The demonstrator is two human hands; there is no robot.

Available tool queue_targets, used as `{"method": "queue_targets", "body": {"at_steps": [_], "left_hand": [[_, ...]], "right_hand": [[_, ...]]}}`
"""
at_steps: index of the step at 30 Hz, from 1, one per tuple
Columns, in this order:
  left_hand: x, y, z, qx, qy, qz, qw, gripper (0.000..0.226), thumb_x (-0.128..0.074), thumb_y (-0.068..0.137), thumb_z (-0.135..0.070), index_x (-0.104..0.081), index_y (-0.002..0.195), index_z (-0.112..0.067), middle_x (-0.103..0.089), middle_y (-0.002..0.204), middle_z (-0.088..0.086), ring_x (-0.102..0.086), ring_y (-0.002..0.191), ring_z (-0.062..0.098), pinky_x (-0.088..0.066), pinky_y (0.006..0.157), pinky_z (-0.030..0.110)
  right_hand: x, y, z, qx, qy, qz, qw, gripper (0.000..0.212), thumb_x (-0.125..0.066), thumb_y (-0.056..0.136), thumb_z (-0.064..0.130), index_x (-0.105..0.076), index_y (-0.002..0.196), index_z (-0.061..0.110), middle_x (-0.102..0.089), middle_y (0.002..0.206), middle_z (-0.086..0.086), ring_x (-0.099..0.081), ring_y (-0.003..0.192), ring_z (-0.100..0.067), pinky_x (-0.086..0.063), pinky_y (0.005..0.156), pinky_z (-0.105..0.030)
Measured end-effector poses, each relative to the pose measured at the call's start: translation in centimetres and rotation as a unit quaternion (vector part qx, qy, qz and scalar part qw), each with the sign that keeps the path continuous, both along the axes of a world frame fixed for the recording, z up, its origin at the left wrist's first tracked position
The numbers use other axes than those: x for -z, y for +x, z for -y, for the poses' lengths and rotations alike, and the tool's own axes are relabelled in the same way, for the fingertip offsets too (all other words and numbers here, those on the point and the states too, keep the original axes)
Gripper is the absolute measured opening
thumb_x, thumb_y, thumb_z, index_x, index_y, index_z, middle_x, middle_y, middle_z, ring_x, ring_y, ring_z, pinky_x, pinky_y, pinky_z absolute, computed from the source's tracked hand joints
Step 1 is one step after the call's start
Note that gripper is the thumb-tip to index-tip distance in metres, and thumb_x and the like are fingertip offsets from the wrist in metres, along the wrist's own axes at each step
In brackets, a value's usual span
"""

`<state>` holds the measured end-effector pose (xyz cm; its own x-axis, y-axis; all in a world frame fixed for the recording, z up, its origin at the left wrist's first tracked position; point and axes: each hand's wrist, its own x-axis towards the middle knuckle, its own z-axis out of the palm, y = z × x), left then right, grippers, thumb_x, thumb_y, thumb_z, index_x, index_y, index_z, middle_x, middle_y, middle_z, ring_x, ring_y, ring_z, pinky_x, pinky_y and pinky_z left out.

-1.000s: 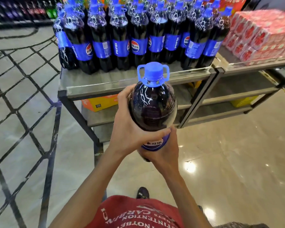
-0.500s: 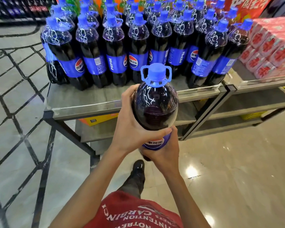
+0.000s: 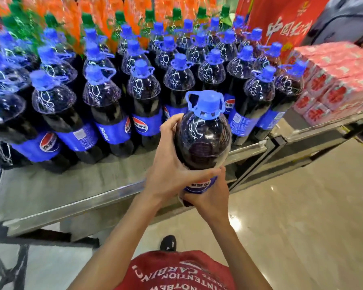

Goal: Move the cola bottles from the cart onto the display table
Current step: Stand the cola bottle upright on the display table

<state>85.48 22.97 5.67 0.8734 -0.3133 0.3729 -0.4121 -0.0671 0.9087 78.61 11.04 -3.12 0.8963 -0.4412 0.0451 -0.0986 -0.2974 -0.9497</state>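
Wrapping a cola bottle (image 3: 202, 141) full of dark liquid, left hand (image 3: 169, 171) and right hand (image 3: 210, 199) grip it.

Orange soda bottles (image 3: 164, 7) with green caps (image 3: 201, 12) are standing in a blurred row at the back. A red banner (image 3: 281, 24) with yellow Chinese characters is hanging at the upper right, and red-and-white wrapped packs (image 3: 340, 80) are sitting stacked just below it (their print is too blurred to read). The glossy beige floor (image 3: 302, 206) is reflecting spots of light. A red shirt (image 3: 176, 273) with white lettering is showing at the bottom edge, and a black shoe (image 3: 168, 242) is peeking out just above it.
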Motion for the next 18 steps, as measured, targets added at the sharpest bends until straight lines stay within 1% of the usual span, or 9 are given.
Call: {"method": "queue_targets", "body": {"at_steps": [2,4,6,8,10,11,14,16,18], "left_hand": [[-0.1,2.0,0.8,0.024,0.000,0.005,1.000,0.112,-0.096,0.054,-0.035,-0.031,0.143,-0.015,-0.044,0.140,-0.010,-0.048,0.135,0.013,-0.038,0.110,0.023],[-0.1,3.6,1.5,0.037,-0.002,0.005,0.999,0.109,-0.097,0.056,-0.024,-0.031,0.142,-0.011,-0.044,0.136,-0.023,-0.049,0.133,0.006,-0.038,0.108,0.018],[-0.2,5.0,2.0,0.037,0.002,0.014,0.999,0.107,-0.096,0.055,-0.022,-0.031,0.140,-0.019,-0.043,0.133,-0.033,-0.049,0.131,0.000,-0.038,0.106,0.014],[-0.4,6.2,2.5,0.031,0.015,0.007,0.999,0.108,-0.098,0.054,-0.027,-0.032,0.139,-0.025,-0.046,0.138,-0.023,-0.050,0.131,0.004,-0.040,0.107,0.018],[-0.4,7.4,3.2,0.033,0.016,-0.004,0.999,0.109,-0.100,0.053,-0.028,-0.033,0.140,-0.024,-0.051,0.138,-0.009,-0.053,0.131,0.008,-0.043,0.109,0.025],[-0.4,7.9,3.6,0.033,0.020,-0.002,0.999,0.109,-0.100,0.054,-0.029,-0.033,0.140,-0.023,-0.052,0.138,-0.008,-0.054,0.130,0.009,-0.043,0.109,0.026],[0.0,9.3,5.0,0.020,0.030,0.002,0.999,0.107,-0.099,0.053,-0.033,-0.034,0.138,-0.027,-0.054,0.132,-0.019,-0.055,0.127,0.005,-0.045,0.106,0.026],[0.2,10.1,6.0,0.009,0.038,0.002,0.999,0.109,-0.096,0.049,-0.041,-0.033,0.137,-0.028,-0.056,0.130,-0.020,-0.057,0.125,0.006,-0.047,0.105,0.031],[0.4,11.0,6.8,-0.003,0.037,-0.001,0.999,0.111,-0.093,0.047,-0.045,-0.034,0.138,-0.025,-0.056,0.131,-0.017,-0.057,0.125,0.007,-0.047,0.105,0.033]], "right_hand": [[-0.1,1.7,0.7,0.006,-0.005,0.004,1.000,0.081,-0.088,0.042,0.044,-0.041,0.107,0.052,-0.062,0.104,0.030,-0.064,0.093,0.005,-0.050,0.074,-0.012],[-0.2,3.0,1.5,0.009,-0.009,0.003,1.000,0.084,-0.088,0.042,0.046,-0.044,0.114,0.043,-0.064,0.105,0.026,-0.064,0.094,0.004,-0.048,0.075,-0.011],[-0.4,4.5,2.5,0.017,-0.023,0.001,1.000,0.088,-0.090,0.043,0.045,-0.046,0.119,0.032,-0.066,0.105,0.019,-0.065,0.093,-0.001,-0.053,0.078,-0.021],[-0.2,5.8,3.6,0.016,-0.033,0.002,0.999,0.090,-0.094,0.046,0.040,-0.046,0.121,0.032,-0.066,0.108,0.017,-0.066,0.097,-0.003,-0.057,0.082,-0.029],[0.1,7.0,4.6,0.019,-0.043,0.008,0.999,0.091,-0.097,0.047,0.036,-0.045,0.122,0.035,-0.067,0.110,0.017,-0.067,0.099,-0.003,-0.057,0.084,-0.030],[0.2,7.6,5.1,0.021,-0.050,0.008,0.999,0.092,-0.097,0.047,0.036,-0.044,0.123,0.034,-0.067,0.112,0.017,-0.066,0.100,-0.004,-0.057,0.085,-0.030],[0.9,9.5,6.8,0.018,-0.058,0.014,0.998,0.093,-0.098,0.049,0.035,-0.045,0.125,0.034,-0.066,0.116,0.017,-0.066,0.105,-0.004,-0.055,0.087,-0.027],[1.7,10.8,8.2,0.013,-0.060,0.009,0.998,0.097,-0.100,0.049,0.029,-0.046,0.129,0.028,-0.066,0.119,0.014,-0.066,0.108,-0.007,-0.056,0.091,-0.033],[2.5,12.1,9.3,0.013,-0.065,0.001,0.998,0.103,-0.100,0.048,0.034,-0.045,0.134,0.021,-0.065,0.122,0.011,-0.066,0.111,-0.011,-0.056,0.093,-0.042]]}}
